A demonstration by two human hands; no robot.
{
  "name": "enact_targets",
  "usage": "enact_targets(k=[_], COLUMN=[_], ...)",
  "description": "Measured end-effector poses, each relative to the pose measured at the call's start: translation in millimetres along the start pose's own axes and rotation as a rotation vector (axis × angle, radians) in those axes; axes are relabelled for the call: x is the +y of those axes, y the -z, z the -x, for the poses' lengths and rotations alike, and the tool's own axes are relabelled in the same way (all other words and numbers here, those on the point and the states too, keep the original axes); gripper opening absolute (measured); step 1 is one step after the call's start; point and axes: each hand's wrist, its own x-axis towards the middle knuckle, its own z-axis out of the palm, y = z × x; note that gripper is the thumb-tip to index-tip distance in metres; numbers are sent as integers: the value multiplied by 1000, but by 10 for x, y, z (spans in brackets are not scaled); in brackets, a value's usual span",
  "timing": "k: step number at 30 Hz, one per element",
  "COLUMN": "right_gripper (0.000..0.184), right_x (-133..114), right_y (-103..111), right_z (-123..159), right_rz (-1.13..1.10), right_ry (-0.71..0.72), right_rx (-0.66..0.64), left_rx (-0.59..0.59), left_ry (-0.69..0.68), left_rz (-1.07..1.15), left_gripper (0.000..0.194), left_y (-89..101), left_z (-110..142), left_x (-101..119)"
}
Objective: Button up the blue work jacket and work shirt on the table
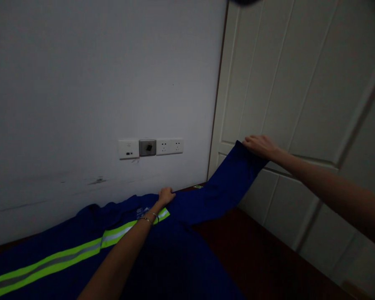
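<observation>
A blue work jacket [187,250] with a yellow-green and silver reflective band [59,260] lies spread on a dark red surface. My left hand [166,195] is closed on the jacket near its shoulder, just above the end of the band. Farther right, my right hand [260,146] grips the end of the sleeve [228,179] and holds it up off the surface, so the sleeve slants upward. A collar [92,214] shows at the left, near the wall. My right fingertips are partly hidden behind the cloth.
A white wall [96,75] with a row of sockets [169,146] and a grey switch plate [147,147] rises behind the jacket. White panelled doors [278,83] stand close on the right, beside my right arm. The dark red surface [253,250] shows below the sleeve.
</observation>
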Motion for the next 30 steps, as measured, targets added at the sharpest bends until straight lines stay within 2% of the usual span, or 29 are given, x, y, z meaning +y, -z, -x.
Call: enact_targets(k=[3, 6, 10, 13, 15, 18, 20, 22, 25, 30], right_gripper=[23, 22, 28, 31, 35, 42, 48, 59, 68, 72], right_x=[-346, -753, -1177, -1376, -1512, -1802, -2038, -2242, -2361, -2118], right_y=[-152, -383, -747, -1005, -1148, -1318, -1422, -1539, -1764, -2146], right_z=[-150, -225, -218, -170, -111, 45, 198, 361, 545, 596], right_rz=[-108, -195, -232, -262, -279, -291, -284, -280, -436, -780], right_ry=[-141, -201, -184, -205, -239, -286, -305, -307, -285, -250], right_rx=[-104, -209, -264, -289, -301, -333, -370, -435, -574, -657], left_rx=[80, 234, 312, 321, 256, -18, -228, -348, -355, -260], left_ry=[104, 159, 126, 27, -143, -402, -440, -436, -500, -581], left_rz=[23, -14, -120, -142, -128, -54, 17, 62, 43, -56], left_gripper=[31, 30, 30, 35, 37, 45, 57, 65, 71, 73], left_y=[-14, -50, -86, -96, -110, -156, -195, -235, -298, -456], left_z=[-28, 11, 108, 202, 281, 416, 494, 551, 602, 660], left_x=[22, 42, 96, 178, 244, 337, 390, 437, 501, 620])
